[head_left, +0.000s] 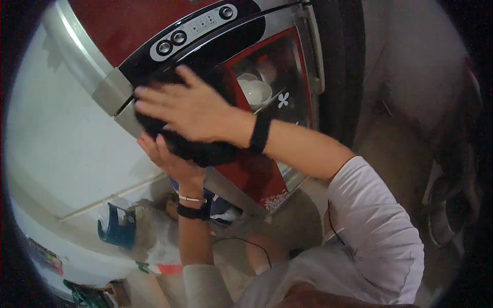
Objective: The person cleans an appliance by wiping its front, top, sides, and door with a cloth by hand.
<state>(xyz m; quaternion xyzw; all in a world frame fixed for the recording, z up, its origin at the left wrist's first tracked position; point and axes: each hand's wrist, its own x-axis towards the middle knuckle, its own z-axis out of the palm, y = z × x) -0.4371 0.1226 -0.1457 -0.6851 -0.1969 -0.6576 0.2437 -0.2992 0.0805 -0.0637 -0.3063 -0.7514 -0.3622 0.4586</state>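
Note:
A dark, soft-looking black item [205, 153] lies between my two hands in front of the red and black cabinet. From below, my left hand [172, 161] supports it, fingers pointing up and left. My right hand [190, 108] rests over its upper side with the fingers spread and slightly blurred by motion. Both wrists wear black bands, and the left one also has a light bracelet. What exactly the item is cannot be made out.
The red cabinet [251, 179] has a knob panel [195, 32] and a glass door with white bowls [252, 91] behind it. A white surface [77, 133] stands left. Below are a blue-green plastic object [117, 226] and a thin dark cord [251, 243].

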